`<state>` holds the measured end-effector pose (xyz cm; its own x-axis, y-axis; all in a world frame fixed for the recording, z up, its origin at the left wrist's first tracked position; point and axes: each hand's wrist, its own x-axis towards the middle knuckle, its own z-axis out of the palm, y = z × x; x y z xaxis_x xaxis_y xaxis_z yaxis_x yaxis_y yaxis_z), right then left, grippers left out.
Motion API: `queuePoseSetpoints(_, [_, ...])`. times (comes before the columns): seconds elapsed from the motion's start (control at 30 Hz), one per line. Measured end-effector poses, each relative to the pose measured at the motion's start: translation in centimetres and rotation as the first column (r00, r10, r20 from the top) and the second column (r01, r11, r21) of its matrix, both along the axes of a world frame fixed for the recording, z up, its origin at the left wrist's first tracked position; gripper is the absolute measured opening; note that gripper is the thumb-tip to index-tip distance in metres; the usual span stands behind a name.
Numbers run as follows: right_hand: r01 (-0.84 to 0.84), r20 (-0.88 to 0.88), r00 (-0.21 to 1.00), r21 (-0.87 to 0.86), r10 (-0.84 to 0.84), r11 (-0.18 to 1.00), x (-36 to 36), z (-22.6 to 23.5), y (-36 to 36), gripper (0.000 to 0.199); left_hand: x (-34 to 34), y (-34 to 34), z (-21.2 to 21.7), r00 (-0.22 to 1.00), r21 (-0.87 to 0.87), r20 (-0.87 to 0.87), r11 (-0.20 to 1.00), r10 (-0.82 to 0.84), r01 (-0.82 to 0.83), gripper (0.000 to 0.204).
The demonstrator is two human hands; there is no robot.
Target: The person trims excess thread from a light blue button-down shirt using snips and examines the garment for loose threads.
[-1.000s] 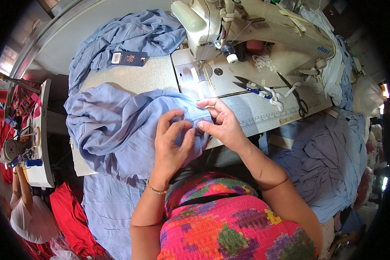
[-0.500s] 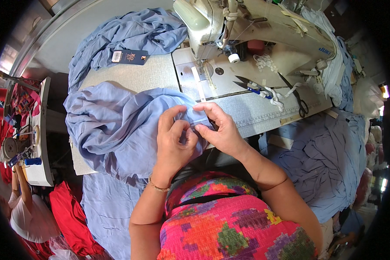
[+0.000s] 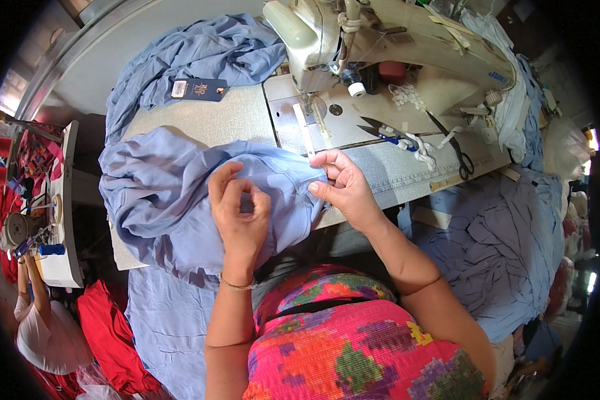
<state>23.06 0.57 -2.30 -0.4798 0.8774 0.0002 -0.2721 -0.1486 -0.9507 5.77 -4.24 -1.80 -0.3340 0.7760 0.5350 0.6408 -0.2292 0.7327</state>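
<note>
Blue cloth (image 3: 163,187) bunched on tbl (image 3: 240,115) nr sewing mach. (image 3: 311,53); R hand (image 3: 345,190) pinches edge; L hand (image 3: 239,220) over cloth, fingertips curled close, can't tell if gripping.

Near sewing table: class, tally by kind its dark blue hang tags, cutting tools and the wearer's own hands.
Dark blue rectangular card hang tag: 1
Cutting tools: 2 (black-handled metal scissors, blue-handled metal snips)
Hands: 2 (bare left hand, bare right hand)
Total: 5

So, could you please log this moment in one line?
left hand: over blue fabric, contact unclear | right hand: pinching fabric's edge | sewing machine: beyond fabric
</note>
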Motion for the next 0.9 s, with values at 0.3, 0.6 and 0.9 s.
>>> queuePoseSetpoints(0.3, [-0.05, 0.014, 0.999, -0.031, 0.05, 0.998, 0.0, 0.4, 0.1, 0.034, 1.6, -0.8, 0.2, 0.947, -0.084, 0.076, 0.944, -0.313, 0.319, 0.022])
queuePoseSetpoints(0.6, [-0.052, 0.002, 0.999, -0.025, 0.052, 0.998, 0.0, 0.5, 0.0, 0.036, 1.4, -0.7, -0.1, 0.951, -0.088, -0.033, 0.949, -0.306, 0.302, 0.019])
queuePoseSetpoints(0.9, [-0.029, 0.042, 0.999, 0.059, 0.027, 0.998, -0.4, 0.6, -0.3, 0.033, 1.9, -0.4, -0.4, 0.956, 0.072, -0.17, 0.964, -0.239, 0.254, 0.021])
